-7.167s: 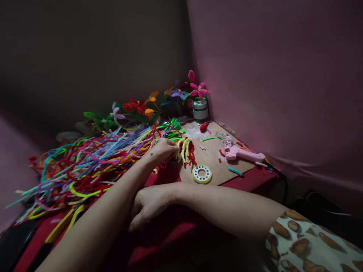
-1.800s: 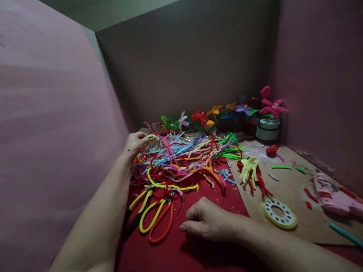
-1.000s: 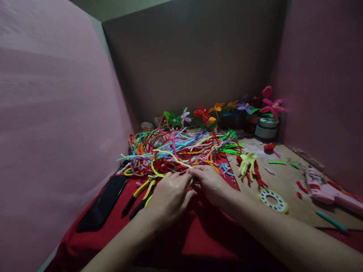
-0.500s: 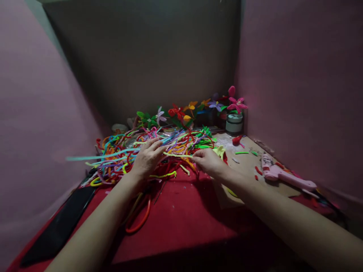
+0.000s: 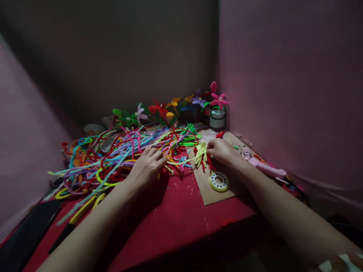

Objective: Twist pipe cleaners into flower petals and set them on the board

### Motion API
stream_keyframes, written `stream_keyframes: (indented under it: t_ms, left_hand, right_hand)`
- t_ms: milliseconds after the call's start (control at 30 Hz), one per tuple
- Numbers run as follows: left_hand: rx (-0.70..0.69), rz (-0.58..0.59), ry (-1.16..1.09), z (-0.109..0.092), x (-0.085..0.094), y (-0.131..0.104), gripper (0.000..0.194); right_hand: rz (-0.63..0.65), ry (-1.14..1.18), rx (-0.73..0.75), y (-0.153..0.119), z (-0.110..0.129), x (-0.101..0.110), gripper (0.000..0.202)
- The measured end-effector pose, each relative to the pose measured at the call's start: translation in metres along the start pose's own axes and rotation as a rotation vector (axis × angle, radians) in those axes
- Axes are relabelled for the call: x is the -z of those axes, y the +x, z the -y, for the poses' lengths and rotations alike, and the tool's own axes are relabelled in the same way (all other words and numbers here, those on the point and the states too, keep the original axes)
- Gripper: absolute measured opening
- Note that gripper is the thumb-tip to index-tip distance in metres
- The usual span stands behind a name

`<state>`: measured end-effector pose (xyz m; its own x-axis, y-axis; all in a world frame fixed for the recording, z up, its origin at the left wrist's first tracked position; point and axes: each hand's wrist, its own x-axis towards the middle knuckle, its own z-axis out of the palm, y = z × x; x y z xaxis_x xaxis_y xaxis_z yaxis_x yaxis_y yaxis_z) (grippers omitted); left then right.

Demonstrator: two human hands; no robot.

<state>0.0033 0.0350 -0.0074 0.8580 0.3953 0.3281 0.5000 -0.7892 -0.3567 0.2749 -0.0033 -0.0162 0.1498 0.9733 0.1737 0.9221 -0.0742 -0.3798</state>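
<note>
My left hand (image 5: 149,166) is closed low over the front edge of a tangled heap of coloured pipe cleaners (image 5: 116,151). A pale yellow pipe cleaner (image 5: 183,162) stretches from its fingertips towards my right hand (image 5: 222,151), whose fingers are pinched at the strand's other end. Right beside those fingers lies a small bunch of pale yellow pieces (image 5: 200,154), with red pieces (image 5: 210,163) around it on the cardboard (image 5: 207,192). A light blue pipe cleaner (image 5: 93,190), blurred, slants out on the near side of the heap.
On the cardboard rests a tape roll (image 5: 219,182), with a pink glue gun (image 5: 268,167) to its right. Pipe-cleaner flowers (image 5: 160,108) and a small jar (image 5: 217,119) stand at the back. Yellow-and-black handles (image 5: 82,211) and a black flat object (image 5: 31,230) lie at left.
My right hand has moved to the yellow bunch over the cardboard, uncovering the tape roll. The view has turned right. The light blue strand's free end has swung down towards me.
</note>
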Motion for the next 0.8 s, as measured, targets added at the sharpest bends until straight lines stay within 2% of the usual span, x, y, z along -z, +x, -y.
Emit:
stream_keyframes:
  t_ms: [133, 300, 400, 467, 533, 600, 633, 733, 800]
  left_hand:
    - [-0.011, -0.025, -0.004, -0.007, 0.001, 0.001, 0.021]
    - [-0.013, -0.058, 0.013, -0.008, 0.003, 0.000, 0.024]
    - [0.031, -0.105, 0.069, -0.012, 0.011, -0.004, 0.021]
    - [0.082, -0.126, 0.101, -0.018, 0.020, -0.009, 0.019]
    - [0.124, -0.124, 0.113, -0.026, 0.028, -0.014, 0.018]
    - [0.170, -0.129, 0.115, -0.033, 0.036, -0.019, 0.019]
    - [0.194, -0.133, 0.116, -0.035, 0.039, -0.022, 0.020]
    - [0.240, -0.141, 0.139, -0.040, 0.046, -0.033, 0.022]
    - [0.249, -0.147, 0.158, -0.040, 0.048, -0.041, 0.022]
  right_hand:
    - [-0.026, -0.025, -0.026, -0.001, 0.001, -0.003, 0.018]
    - [-0.012, -0.056, -0.022, -0.006, 0.001, 0.003, 0.020]
    - [-0.104, -0.202, 0.078, -0.018, 0.011, 0.008, 0.023]
    - [-0.193, -0.249, 0.267, -0.030, 0.024, 0.008, 0.025]
    - [-0.203, -0.107, 0.477, -0.045, 0.040, 0.006, 0.033]
    - [-0.129, 0.177, 0.575, -0.060, 0.056, 0.005, 0.034]
    - [-0.082, 0.361, 0.533, -0.066, 0.064, 0.004, 0.033]
    - [0.180, 0.953, 0.230, -0.077, 0.077, 0.006, 0.038]
    - [0.338, 1.137, 0.118, -0.079, 0.079, 0.007, 0.043]
